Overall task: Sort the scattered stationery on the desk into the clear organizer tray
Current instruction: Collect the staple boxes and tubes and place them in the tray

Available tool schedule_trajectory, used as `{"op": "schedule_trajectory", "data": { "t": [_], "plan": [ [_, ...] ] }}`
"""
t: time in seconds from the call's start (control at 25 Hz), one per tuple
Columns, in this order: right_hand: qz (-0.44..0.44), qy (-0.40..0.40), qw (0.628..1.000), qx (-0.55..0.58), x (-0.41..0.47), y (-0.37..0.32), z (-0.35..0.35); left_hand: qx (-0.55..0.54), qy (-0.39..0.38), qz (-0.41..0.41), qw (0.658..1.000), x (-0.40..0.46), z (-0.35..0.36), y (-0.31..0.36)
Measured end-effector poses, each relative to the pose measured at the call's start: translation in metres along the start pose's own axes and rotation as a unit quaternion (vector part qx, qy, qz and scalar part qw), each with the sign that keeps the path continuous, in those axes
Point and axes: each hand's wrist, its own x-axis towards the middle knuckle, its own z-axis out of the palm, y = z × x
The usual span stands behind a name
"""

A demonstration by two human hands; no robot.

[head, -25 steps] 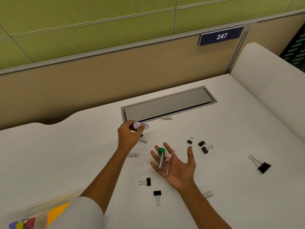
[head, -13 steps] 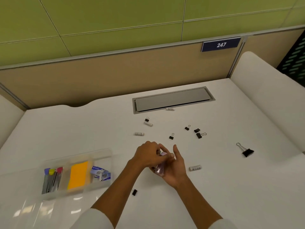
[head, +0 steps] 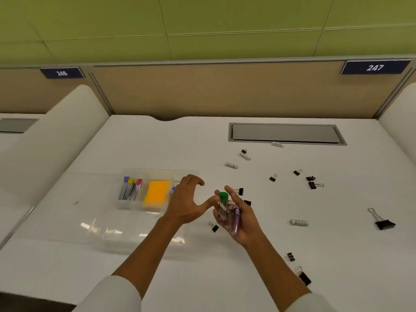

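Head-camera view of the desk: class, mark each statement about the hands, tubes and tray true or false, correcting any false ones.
1. The right hand holds a green-capped tube. True.
2. The left hand grips a binder clip. False: it holds nothing, fingers spread.
3. The clear organizer tray contains an orange pad. True.
4. The large binder clip lies inside the tray. False: it lies on the desk, far right.
5. The purple tube lies in the right hand. True.

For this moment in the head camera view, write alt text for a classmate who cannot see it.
A person's right hand cradles small capped vials, one green-topped, over a white desk, while the left hand hovers open beside it. A clear organizer tray at left holds lead tubes and an orange pad; black binder clips lie scattered at right.
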Motion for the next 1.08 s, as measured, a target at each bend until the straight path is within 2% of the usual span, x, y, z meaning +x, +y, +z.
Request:
{"op": "schedule_trajectory", "data": {
  "t": [0.12,0.24,0.44,0.56,0.64,0.76,0.92,1.0,1.08],
  "plan": [
    [0.010,-0.019,1.000,-0.011,0.014,0.030,0.032,-0.063,0.035,-0.042,0.997,-0.015,-0.041,-0.036],
    [0.017,-0.028,0.999,-0.036,0.032,0.074,0.075,-0.086,0.024,-0.060,0.994,-0.041,-0.084,-0.086],
    [-0.003,0.013,0.991,-0.130,0.072,0.160,0.142,-0.005,-0.008,-0.063,0.998,-0.094,-0.141,-0.182],
    [-0.049,0.072,0.973,-0.213,0.102,0.206,0.174,0.035,-0.076,-0.082,0.993,-0.111,-0.155,-0.220],
    [-0.095,0.110,0.940,-0.310,0.118,0.232,0.182,0.053,-0.131,-0.088,0.986,-0.116,-0.154,-0.237],
    [-0.167,0.129,0.843,-0.495,0.134,0.258,0.179,0.067,-0.161,-0.083,0.981,-0.114,-0.150,-0.253],
    [-0.239,0.108,0.717,-0.646,0.143,0.276,0.170,0.057,-0.165,-0.087,0.981,-0.113,-0.145,-0.265],
    [-0.244,0.099,0.682,-0.683,0.146,0.280,0.169,0.054,-0.163,-0.083,0.982,-0.113,-0.145,-0.270],
    [-0.239,0.090,0.664,-0.703,0.146,0.281,0.168,0.054,-0.154,-0.085,0.983,-0.112,-0.145,-0.274]
  ]
}}
